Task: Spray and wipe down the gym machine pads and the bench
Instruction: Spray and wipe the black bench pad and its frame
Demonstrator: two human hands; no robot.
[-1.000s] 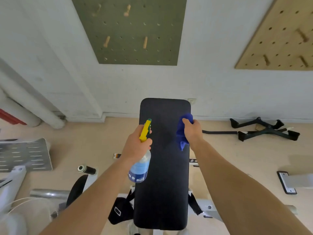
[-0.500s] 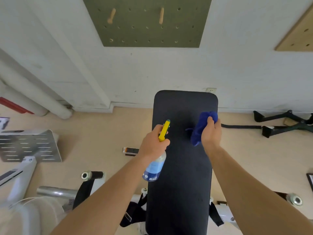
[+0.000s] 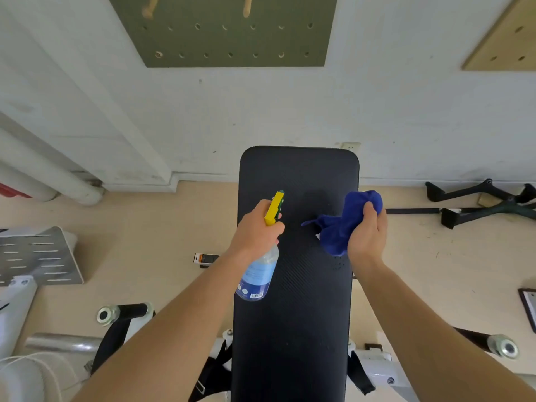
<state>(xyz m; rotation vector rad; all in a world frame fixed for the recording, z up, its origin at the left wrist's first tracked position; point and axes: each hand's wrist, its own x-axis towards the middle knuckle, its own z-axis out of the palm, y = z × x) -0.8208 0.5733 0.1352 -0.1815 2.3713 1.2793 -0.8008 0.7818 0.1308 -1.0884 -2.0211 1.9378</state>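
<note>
L hand (image 3: 256, 227) grips the spray bottle (image 3: 258, 274) round its neck, fingers curled tight at the yellow trigger head (image 3: 274, 208). Bottle is tilted: nozzle aims at the far end of the bench (image 3: 293, 329), and the clear body w/ blue label hangs down toward the camera, over the bench's left edge.

R hand (image 3: 367, 236) clutches a bunched blue cloth (image 3: 345, 224), thumb pressed on top, fingers wrapped round it. Cloth sits over the right side of the black pad, about level w/ the bottle head, w/ a thin tail sticking out to the left. Can't tell if the cloth touches the pad or hangs just above it. A few small droplets (image 3: 338, 264) show on the pad just below the cloth.

Bench runs lengthwise away from the camera, far end near the white wall, just below a wall socket (image 3: 351, 146).

Also around:
- Green pegboard (image 3: 226, 39) on the wall above, w/ wooden pegs.
- Wooden pegboard (image 3: 504, 44) top right.
- White pipes (image 3: 43, 172) along the wall at left.
- Perforated metal plate (image 3: 37, 256) at left.
- Small orange-and-black item (image 3: 206, 259) on the floor (image 3: 162, 233), left of the bench.
- Black cable handles (image 3: 475, 204) on the floor at right, near the wall.
- Padded rollers w/ silver end caps, one on the left (image 3: 124, 311) and one on the right (image 3: 499, 345).
</note>
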